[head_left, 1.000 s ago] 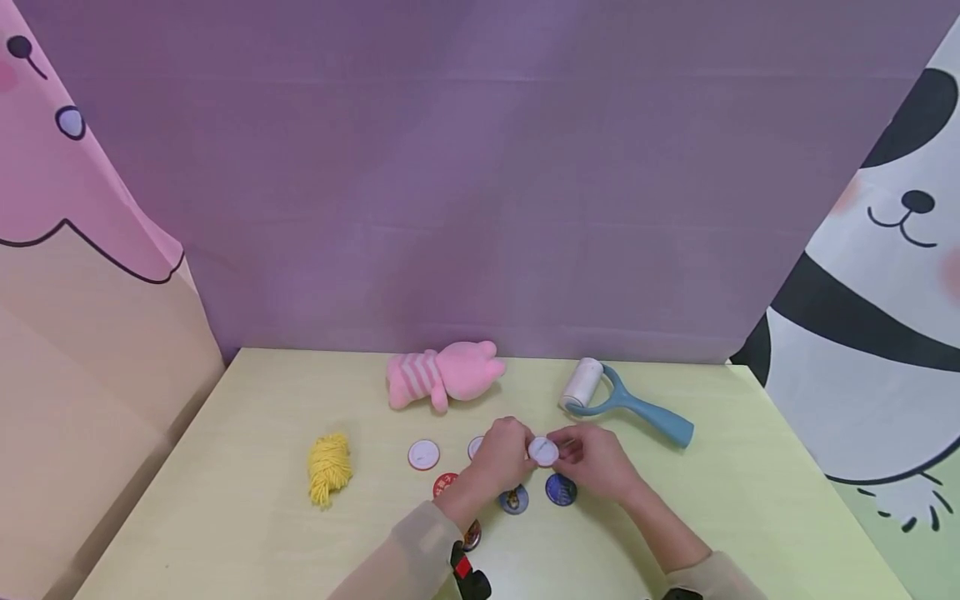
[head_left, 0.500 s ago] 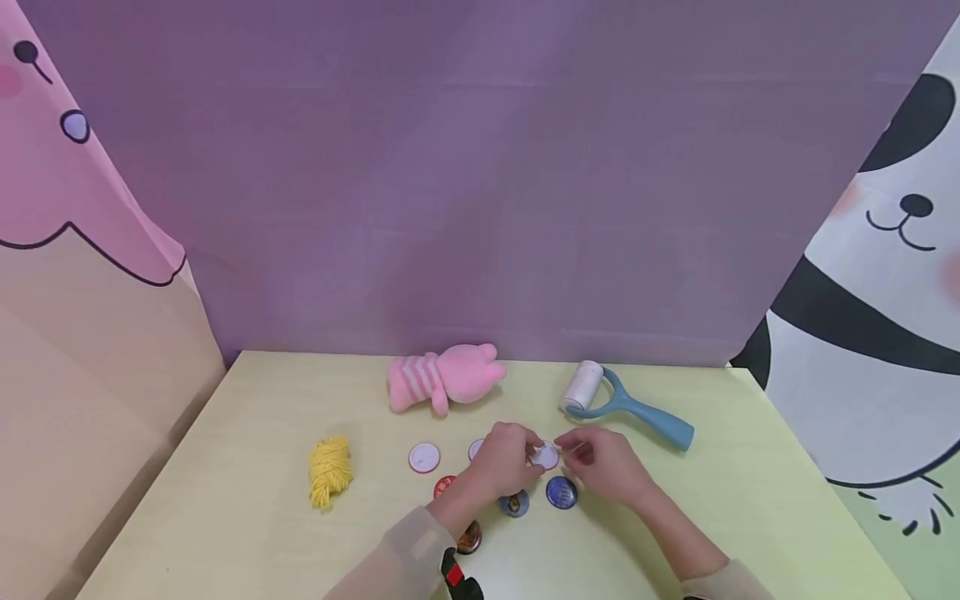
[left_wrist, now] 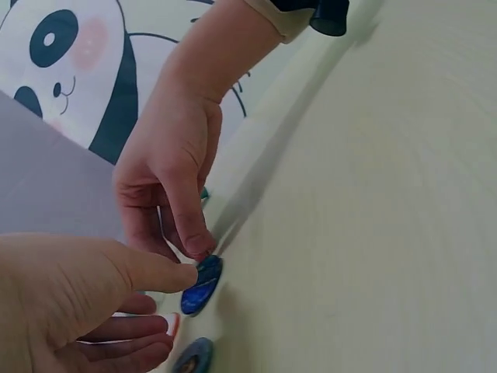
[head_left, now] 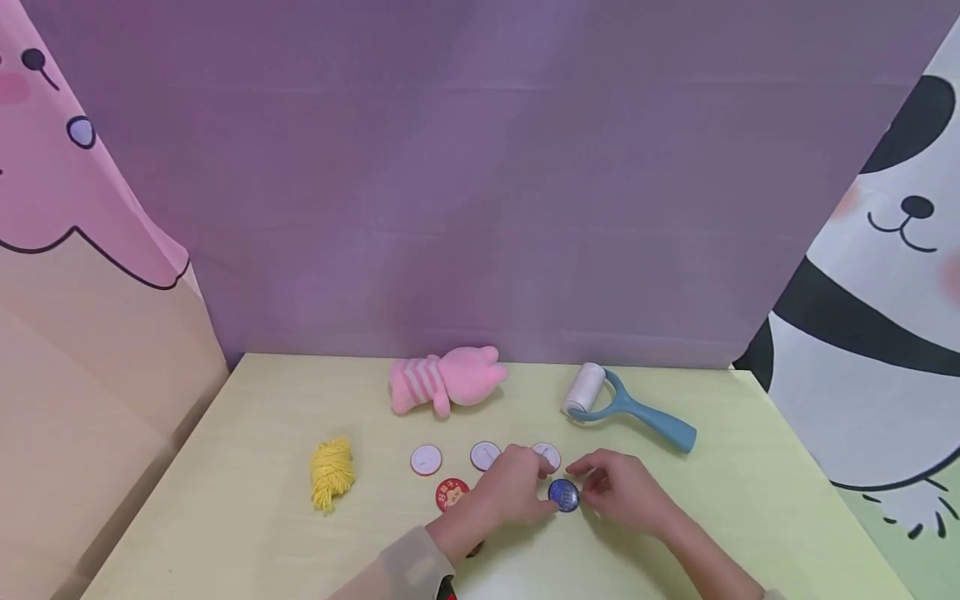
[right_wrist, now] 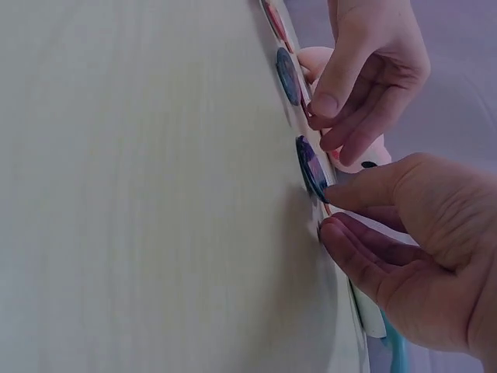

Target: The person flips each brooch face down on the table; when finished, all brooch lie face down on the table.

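Pale yellow surface (head_left: pixel 225 517) across lower frame. On it: pink striped plush toy (head_left: pixel 467 379), centre; blue-and-white lint roller (head_left: pixel 642 412), right; yellow yarn skein (head_left: pixel 332 475), lower left; row of three white round discs (head_left: pixel 426 460), lower centre; below row, red disc (head_left: pixel 450 494), glossy blue disc (head_left: pixel 563 496), dark disc (head_left: pixel 476 550) mostly hidden.

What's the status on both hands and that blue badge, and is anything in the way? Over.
Right hand: fingertips at edge of blue badge, grip unclear. Left hand: close beside it, contact unclear. White badge just beyond, possibly in the way.
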Motion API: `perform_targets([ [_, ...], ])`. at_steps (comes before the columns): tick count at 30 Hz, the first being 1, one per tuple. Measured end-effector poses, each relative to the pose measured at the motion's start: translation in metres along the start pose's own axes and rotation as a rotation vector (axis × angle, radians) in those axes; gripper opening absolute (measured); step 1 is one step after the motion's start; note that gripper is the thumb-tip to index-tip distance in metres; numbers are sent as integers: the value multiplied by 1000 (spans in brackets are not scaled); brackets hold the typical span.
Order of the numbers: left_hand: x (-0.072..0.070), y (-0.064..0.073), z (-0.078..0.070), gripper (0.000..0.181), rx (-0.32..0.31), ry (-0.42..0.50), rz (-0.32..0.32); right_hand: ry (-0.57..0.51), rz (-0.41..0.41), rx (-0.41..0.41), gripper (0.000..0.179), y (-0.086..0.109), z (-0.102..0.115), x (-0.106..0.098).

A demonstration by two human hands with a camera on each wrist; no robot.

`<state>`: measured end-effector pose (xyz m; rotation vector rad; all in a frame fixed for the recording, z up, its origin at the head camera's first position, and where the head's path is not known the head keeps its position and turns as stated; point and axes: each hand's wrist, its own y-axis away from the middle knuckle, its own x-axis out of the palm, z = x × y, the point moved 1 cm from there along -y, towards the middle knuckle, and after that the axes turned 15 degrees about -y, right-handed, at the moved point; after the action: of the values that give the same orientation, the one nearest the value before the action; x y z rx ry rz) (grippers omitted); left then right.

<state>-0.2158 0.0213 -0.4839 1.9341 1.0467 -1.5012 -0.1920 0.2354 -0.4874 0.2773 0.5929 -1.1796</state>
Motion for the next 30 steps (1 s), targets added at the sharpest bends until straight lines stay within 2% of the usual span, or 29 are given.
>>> perform_targets([
  [8,15,4,-7,32,7,-20,-28,-2,4,-28,34,13,-1,8],
  [14,16,5,-11,22,56,-59,-77,11,-3,-69,33,13,0,13],
  [21,14,3,-10,14,52,-78,-103,3,-14,-70,31,9,1,13],
  [25,13,2,-7,12,67,-40,-133,-25,-23,-77,31,8,0,13],
  [30,9,0,-2,18,56,73,-158,-87,-53,-62,31,7,1,7],
])
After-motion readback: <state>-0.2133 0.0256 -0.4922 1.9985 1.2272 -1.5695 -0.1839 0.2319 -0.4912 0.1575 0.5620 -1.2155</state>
